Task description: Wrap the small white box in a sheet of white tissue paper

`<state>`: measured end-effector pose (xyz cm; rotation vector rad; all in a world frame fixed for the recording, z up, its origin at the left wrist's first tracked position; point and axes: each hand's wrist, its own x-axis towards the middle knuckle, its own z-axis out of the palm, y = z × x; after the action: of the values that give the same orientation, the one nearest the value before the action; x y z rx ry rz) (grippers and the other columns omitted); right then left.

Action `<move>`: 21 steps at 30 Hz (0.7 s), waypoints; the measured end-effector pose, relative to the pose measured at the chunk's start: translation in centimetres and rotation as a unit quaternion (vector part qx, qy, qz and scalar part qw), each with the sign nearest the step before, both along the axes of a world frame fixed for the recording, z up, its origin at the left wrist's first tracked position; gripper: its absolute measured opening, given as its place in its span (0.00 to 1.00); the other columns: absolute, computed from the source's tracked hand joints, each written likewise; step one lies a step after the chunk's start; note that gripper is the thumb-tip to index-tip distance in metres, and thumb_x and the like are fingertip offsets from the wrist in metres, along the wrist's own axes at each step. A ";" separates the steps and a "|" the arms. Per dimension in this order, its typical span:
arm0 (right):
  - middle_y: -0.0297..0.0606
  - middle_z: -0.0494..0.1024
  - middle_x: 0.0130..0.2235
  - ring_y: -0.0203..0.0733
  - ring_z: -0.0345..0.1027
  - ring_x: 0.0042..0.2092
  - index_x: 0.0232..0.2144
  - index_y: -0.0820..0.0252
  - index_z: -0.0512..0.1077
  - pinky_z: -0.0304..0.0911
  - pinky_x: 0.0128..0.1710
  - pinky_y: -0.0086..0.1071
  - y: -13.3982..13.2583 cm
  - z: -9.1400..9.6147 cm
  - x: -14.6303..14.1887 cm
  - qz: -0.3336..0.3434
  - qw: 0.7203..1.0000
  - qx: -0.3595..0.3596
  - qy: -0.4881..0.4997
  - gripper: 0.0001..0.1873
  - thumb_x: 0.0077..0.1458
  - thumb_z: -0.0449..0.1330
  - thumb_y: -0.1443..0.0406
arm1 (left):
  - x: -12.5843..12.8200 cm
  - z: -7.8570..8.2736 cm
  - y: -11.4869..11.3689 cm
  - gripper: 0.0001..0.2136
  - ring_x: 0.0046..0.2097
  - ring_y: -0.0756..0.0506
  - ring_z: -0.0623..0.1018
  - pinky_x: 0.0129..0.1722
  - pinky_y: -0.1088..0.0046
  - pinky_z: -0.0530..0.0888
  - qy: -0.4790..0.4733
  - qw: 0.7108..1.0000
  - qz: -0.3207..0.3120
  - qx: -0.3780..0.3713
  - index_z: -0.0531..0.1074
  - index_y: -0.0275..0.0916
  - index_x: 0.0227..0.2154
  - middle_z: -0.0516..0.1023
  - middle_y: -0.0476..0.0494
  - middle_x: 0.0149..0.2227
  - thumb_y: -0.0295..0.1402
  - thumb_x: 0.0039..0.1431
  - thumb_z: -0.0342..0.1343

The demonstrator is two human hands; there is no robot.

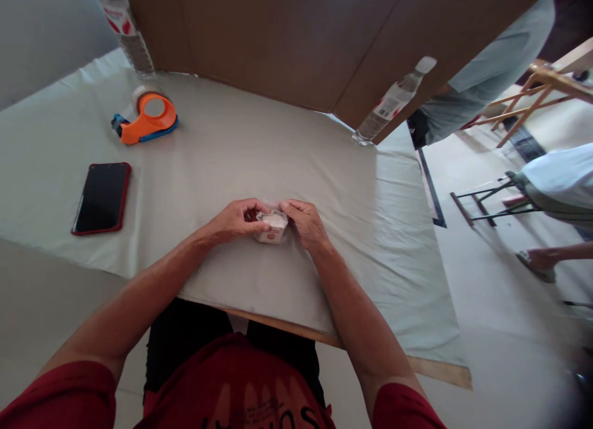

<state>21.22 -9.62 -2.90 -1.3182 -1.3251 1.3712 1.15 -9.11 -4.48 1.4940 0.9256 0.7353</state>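
Observation:
A small white box with a red mark (273, 226) rests on the cloth-covered table (222, 157), held between both hands. My left hand (237, 219) is closed, its fingers pinching the box's left side and top. From the other side my right hand (306, 223) grips the box with curled fingers. Something thin and clear seems to lie over the box's top; I cannot make it out.
A red-cased phone (102, 197) lies face up at the left. An orange tape dispenser (147, 118) sits further back. Two plastic water bottles (125, 28) (393, 102) stand by a brown cardboard screen (296, 40). Other people's legs (556, 182) and stools are at the right.

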 end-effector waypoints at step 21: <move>0.41 0.81 0.45 0.43 0.77 0.43 0.53 0.56 0.72 0.72 0.44 0.38 -0.9 0.3 1.2 0.094 0.996 -0.011 -0.006 0.34 0.44 0.71 0.53 | 0.4 0.4 -0.2 0.45 0.43 0.44 0.80 0.42 0.69 0.74 -0.069 0.995 0.045 -0.048 0.53 0.32 0.67 0.79 0.36 0.45 0.42 0.50 0.66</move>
<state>22.45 -10.56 -2.63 -1.2426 -1.4764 1.5098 1.55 -9.33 -4.05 1.3073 0.9148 0.8369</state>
